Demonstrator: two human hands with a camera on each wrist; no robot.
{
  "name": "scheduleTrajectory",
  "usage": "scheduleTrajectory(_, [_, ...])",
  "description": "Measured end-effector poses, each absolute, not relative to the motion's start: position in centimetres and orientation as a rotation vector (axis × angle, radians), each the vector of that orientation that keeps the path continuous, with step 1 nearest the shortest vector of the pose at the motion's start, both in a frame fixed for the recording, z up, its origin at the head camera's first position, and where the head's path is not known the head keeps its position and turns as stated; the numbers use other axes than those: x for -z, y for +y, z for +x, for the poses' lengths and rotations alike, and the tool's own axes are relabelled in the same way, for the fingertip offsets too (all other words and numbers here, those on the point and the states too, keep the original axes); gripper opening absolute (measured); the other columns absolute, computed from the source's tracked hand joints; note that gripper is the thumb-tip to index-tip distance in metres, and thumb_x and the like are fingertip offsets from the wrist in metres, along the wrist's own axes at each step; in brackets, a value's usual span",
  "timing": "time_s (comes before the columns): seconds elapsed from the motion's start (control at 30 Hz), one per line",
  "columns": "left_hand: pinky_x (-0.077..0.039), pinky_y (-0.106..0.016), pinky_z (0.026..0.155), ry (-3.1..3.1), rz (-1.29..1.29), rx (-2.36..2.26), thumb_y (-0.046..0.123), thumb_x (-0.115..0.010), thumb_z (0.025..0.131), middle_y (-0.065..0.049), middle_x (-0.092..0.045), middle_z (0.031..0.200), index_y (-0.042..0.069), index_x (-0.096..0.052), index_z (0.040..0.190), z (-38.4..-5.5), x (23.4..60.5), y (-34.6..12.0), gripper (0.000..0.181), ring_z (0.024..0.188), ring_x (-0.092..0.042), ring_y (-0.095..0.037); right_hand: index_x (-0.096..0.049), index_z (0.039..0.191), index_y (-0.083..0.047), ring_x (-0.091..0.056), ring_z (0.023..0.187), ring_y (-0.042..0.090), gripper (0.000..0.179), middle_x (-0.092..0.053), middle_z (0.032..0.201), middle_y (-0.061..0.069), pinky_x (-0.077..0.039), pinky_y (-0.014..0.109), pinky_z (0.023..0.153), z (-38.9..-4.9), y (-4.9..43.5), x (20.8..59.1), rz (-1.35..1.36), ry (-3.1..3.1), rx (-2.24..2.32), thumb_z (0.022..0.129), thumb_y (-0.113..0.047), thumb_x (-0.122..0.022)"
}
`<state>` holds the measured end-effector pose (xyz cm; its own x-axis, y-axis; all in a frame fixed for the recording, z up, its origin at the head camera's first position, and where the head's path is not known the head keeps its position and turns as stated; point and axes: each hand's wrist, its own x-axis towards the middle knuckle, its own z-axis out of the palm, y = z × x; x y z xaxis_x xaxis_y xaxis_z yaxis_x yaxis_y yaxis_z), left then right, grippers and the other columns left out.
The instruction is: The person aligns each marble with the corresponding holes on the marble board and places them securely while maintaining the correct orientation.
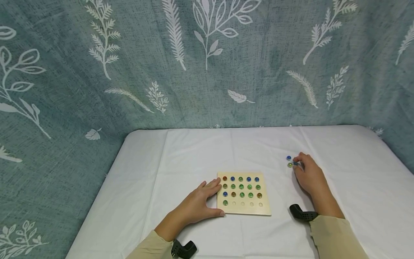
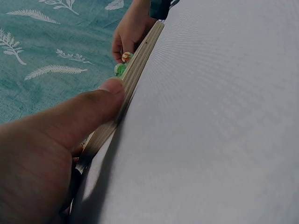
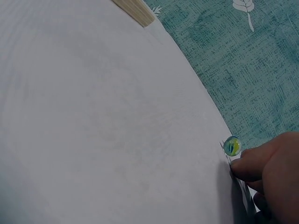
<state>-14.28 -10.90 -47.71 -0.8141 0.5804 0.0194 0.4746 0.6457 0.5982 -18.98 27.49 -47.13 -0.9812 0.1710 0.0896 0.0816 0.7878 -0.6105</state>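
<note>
A light wooden board with rows of hollows lies on the white cloth. Glass marbles in green, blue, amber and red fill its three far rows; one green marble sits at the left of the near row, beside bare hollows. My left hand rests on the board's left edge, fingers extended, and its thumb presses the near side. Off to the right, my right hand pinches a blue marble, partly hidden by the fingertips. Close by lie a blue marble and a yellow-green marble.
White cloth covers the table around the board. Behind it hangs a teal curtain with white leaf prints. Black wrist cameras sit on both wrists, the left one and the right one.
</note>
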Motion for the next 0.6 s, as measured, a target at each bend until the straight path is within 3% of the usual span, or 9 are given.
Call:
scheduleTrajectory(0.33, [-0.018,-0.039,0.125,2.685,0.875,-0.910,0.053,-0.080,0.075,0.007,-0.028,0.160,0.011,-0.048,0.147,-14.1,47.6,-10.9,0.089,0.148,-0.026,-0.009,-0.057,0.120,0.005,-0.018,0.146,0.048,0.031,-0.030,0.155,0.029,-0.019,0.066,0.117,-18.6,27.9,47.1,-0.297,-2.866,-0.935,0.098,-0.017,-0.053])
scheduleTrajectory(0.6, [-0.017,-0.037,0.126,2.680,0.896,-0.924,0.050,-0.082,0.075,0.006,-0.030,0.160,0.010,-0.048,0.146,-14.2,47.6,-10.9,0.088,0.148,-0.026,-0.009,-0.067,0.116,0.006,-0.027,0.145,0.044,0.036,-0.040,0.151,0.022,-0.025,0.065,0.115,-18.2,28.7,46.9,-0.372,-2.826,-0.952,0.093,-0.022,-0.065])
